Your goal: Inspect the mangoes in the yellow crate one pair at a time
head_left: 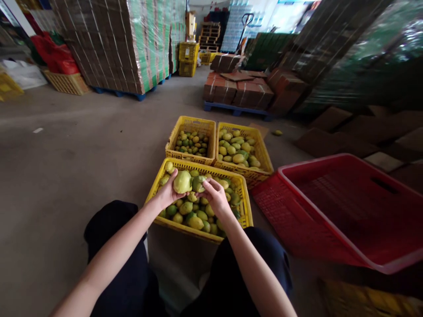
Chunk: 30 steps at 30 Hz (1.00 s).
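Observation:
My left hand (168,193) is closed round a large yellow-green lemon (182,182). Close beside it, my right hand (214,193) grips a smaller, greener lemon (198,184) between thumb and fingers. Both hands are above the front yellow crate (247,207), which holds many green and yellow lemons (196,222). Behind it stand two more yellow crates: the left crate (169,143) has small, mostly green fruit, and the right crate (267,158) has larger, yellower lemons.
A big red crate (280,211) stands to the right. One loose lemon (277,132) lies on the floor (82,145). Farther off are a blue pallet (238,108) with brown cartons (253,93), a wrapped carton stack (109,48) and a pallet jack (243,31).

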Available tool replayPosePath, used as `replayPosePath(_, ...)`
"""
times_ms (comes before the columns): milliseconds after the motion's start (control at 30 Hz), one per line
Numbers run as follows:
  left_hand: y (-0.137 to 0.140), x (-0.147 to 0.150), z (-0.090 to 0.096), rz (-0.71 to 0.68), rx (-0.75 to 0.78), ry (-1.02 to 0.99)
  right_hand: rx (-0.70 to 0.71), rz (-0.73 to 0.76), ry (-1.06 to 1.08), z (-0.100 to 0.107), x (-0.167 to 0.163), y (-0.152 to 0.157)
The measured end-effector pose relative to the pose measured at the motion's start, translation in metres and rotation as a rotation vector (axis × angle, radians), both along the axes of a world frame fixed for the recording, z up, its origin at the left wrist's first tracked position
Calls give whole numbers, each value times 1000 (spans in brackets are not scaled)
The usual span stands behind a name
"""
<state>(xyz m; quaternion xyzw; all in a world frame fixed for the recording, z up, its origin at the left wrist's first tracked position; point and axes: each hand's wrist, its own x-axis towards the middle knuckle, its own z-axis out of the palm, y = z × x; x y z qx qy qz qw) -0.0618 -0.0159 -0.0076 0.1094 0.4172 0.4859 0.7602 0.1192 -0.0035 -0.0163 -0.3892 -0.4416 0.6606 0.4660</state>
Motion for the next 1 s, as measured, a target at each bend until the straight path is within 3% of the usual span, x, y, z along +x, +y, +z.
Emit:
replayPosePath(133,1,2,3,217,-39,-170,182,-138,-174,-6,-4,-1)
replayPosePath(267,-3,10,-5,216,38,-174,512,-411,-513,-20,-11,-8)
replayPosePath(333,-4,15,-10,223,96,-133,667,-438,-658,-26,-15,-12)
replayPosePath(433,-2,21,-16,292,128,-59,785,-357,-782,-34,-19,-13)
replayPosePath(600,3,24,-23,263,187,32,821,-231,-832,-39,-16,-7)
replayPosePath(700,4,27,-20,207,201,-21,781,-209,-781,-39,-10,-7)
replayPosePath(833,5,43,-17,194,99,-139,752,-187,-756,-41,-6,-11)
replayPosePath(1000,11,66,-28,227,35,-125,679,-261,-691,-42,-5,-13)
